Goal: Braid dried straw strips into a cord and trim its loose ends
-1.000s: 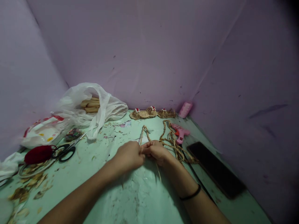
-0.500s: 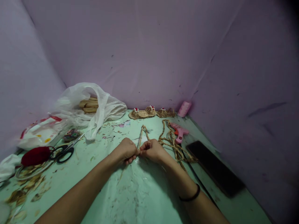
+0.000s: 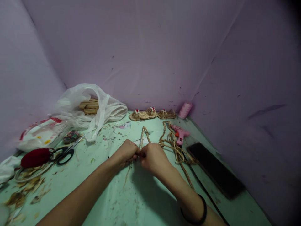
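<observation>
Both hands meet low over the middle of the green table, fingertips touching. My left hand (image 3: 129, 152) is closed, pinching a thin braided straw cord (image 3: 142, 138). A loose strand hangs below its fingers. My right hand (image 3: 152, 157) is closed at the same spot, its back turned up and its fingertips partly hidden against the cord. The cord runs up from the fingers, bends at a point and comes back down behind my right hand. More braided cord (image 3: 176, 147) lies tangled to the right.
A pink glue gun (image 3: 181, 133), a dark phone-like slab (image 3: 216, 169) and a pink thread spool (image 3: 185, 110) are at right. Small woven slippers (image 3: 143, 115) line the back. Scissors (image 3: 64, 154), red yarn (image 3: 36, 157) and a white plastic bag (image 3: 103, 106) are at left.
My right hand has rolled over so that its back shows more, and its wrist has shifted slightly. The loose strand below my left hand shows more clearly.
</observation>
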Tool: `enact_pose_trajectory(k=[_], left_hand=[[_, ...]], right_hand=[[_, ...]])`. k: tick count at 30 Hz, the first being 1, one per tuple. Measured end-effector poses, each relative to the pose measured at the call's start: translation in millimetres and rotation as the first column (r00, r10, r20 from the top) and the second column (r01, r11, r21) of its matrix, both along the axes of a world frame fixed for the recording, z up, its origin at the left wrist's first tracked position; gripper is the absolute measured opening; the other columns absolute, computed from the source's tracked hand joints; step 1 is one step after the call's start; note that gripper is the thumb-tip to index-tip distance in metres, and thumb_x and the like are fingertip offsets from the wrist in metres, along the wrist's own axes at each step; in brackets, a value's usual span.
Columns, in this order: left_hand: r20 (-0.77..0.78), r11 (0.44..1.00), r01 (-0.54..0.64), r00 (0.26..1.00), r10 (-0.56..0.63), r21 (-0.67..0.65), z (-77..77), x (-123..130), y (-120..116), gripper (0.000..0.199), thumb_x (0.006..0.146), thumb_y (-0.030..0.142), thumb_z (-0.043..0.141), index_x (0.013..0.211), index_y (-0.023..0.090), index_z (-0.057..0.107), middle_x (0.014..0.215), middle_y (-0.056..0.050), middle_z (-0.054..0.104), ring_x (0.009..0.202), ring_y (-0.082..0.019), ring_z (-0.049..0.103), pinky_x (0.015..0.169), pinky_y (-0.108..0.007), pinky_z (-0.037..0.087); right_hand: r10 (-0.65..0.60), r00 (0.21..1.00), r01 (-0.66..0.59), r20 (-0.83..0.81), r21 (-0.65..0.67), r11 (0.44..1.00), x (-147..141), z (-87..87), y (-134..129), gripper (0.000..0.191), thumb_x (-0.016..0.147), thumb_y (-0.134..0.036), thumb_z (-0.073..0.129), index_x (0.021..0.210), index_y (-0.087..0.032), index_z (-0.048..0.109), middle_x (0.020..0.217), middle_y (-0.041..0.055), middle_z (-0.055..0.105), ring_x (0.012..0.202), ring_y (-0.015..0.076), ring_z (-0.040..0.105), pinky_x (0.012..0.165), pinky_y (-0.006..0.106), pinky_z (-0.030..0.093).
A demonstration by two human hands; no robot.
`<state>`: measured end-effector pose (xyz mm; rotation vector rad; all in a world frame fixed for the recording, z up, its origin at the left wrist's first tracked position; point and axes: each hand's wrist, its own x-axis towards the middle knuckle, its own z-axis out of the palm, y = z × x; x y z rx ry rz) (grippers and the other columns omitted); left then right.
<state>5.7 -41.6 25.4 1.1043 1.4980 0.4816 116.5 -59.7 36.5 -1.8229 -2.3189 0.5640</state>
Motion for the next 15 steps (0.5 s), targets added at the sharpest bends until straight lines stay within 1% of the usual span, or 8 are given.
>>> enact_pose_trajectory(k=[3, 5, 7, 8, 10, 12, 13, 15], left_hand=[[0.053, 0.997, 0.022, 0.998, -0.026, 0.072, -2.4, -4, 3, 0.011, 0.046, 0.012, 0.046, 0.038, 0.014, 0.039, 0.028, 0.006, 0.03, 0.026, -0.002, 0.021, 0.032, -0.019, 0.011], [0.093, 0.997, 0.046, 0.994, -0.052, 0.066, -2.6, -8, 5, 0.009, 0.046, 0.013, 0.049, 0.04, 0.014, 0.043, 0.029, 0.007, 0.03, 0.027, -0.002, 0.019, 0.032, -0.018, 0.01], [0.126, 0.997, 0.08, 0.989, -0.082, 0.023, -1.5, -14, 8, 0.007, 0.047, 0.018, 0.053, 0.046, 0.013, 0.048, 0.03, 0.008, 0.03, 0.028, -0.002, 0.019, 0.032, -0.018, 0.009], [0.137, 0.995, 0.1, 0.986, -0.099, 0.005, -1.1, -16, 10, 0.009, 0.048, 0.02, 0.055, 0.049, 0.013, 0.051, 0.031, 0.008, 0.031, 0.027, -0.002, 0.019, 0.032, -0.018, 0.009], [0.135, 0.991, 0.135, 0.982, -0.133, -0.008, -1.7, -21, 12, 0.012, 0.049, 0.024, 0.057, 0.054, 0.013, 0.053, 0.032, 0.008, 0.032, 0.027, -0.002, 0.019, 0.031, -0.018, 0.008], [0.117, 0.986, 0.165, 0.98, -0.164, 0.001, -4.7, -25, 14, 0.014, 0.05, 0.025, 0.057, 0.056, 0.013, 0.054, 0.034, 0.008, 0.034, 0.027, -0.003, 0.021, 0.031, -0.019, 0.008], [0.108, 0.984, 0.176, 0.978, -0.176, 0.008, -6.8, -25, 15, 0.013, 0.05, 0.025, 0.056, 0.056, 0.013, 0.054, 0.035, 0.008, 0.034, 0.027, -0.003, 0.021, 0.031, -0.019, 0.009], [0.089, 0.982, 0.189, 0.978, -0.19, 0.021, -10.3, -26, 16, 0.011, 0.051, 0.024, 0.054, 0.056, 0.014, 0.053, 0.035, 0.008, 0.033, 0.027, -0.003, 0.021, 0.031, -0.019, 0.009]], right_hand=[[0.013, 1.0, -0.013, 0.018, -0.009, 1.0, 1, 7.1, -3, 0.017, 0.06, -0.017, 0.055, 0.066, -0.014, 0.07, 0.065, 0.0139, 0.066, 0.055, 0.0186, 0.055, 0.047, 0.027, 0.026], [0.007, 1.0, -0.007, -0.023, -0.041, 0.999, 8, 11.6, -1, 0.014, 0.061, -0.022, 0.057, 0.063, -0.016, 0.069, 0.06, 0.0096, 0.063, 0.052, 0.016, 0.051, 0.046, 0.026, 0.024], [-0.07, 0.995, 0.065, -0.072, -0.069, 0.996, 17, 12.7, 5, 0.017, 0.064, -0.029, 0.056, 0.06, -0.017, 0.068, 0.052, 0.0054, 0.058, 0.048, 0.0132, 0.046, 0.045, 0.025, 0.022], [-0.134, 0.986, 0.127, -0.096, -0.073, 0.989, 21, 11.4, 9, 0.019, 0.066, -0.029, 0.055, 0.059, -0.017, 0.067, 0.05, 0.0038, 0.056, 0.047, 0.012, 0.044, 0.045, 0.025, 0.022], [-0.225, 0.956, 0.21, -0.187, -0.096, 0.973, 27, 5.4, 17, 0.019, 0.067, -0.026, 0.053, 0.059, -0.016, 0.065, 0.048, 0.0013, 0.052, 0.045, 0.0099, 0.041, 0.044, 0.023, 0.023], [-0.264, 0.906, 0.198, -0.331, -0.219, 0.955, 26, -2.8, 22, 0.018, 0.068, -0.022, 0.051, 0.058, -0.014, 0.063, 0.046, -0.0007, 0.05, 0.042, 0.0083, 0.041, 0.043, 0.021, 0.026], [-0.291, 0.866, 0.166, -0.406, -0.315, 0.934, 24, -6.7, 23, 0.018, 0.069, -0.021, 0.051, 0.056, -0.014, 0.061, 0.045, -0.0014, 0.049, 0.041, 0.0079, 0.041, 0.042, 0.02, 0.028], [-0.366, 0.769, 0.086, -0.524, -0.483, 0.871, 17, -12.6, 23, 0.02, 0.07, -0.019, 0.049, 0.052, -0.014, 0.055, 0.042, -0.0025, 0.047, 0.038, 0.0077, 0.042, 0.042, 0.02, 0.033]])
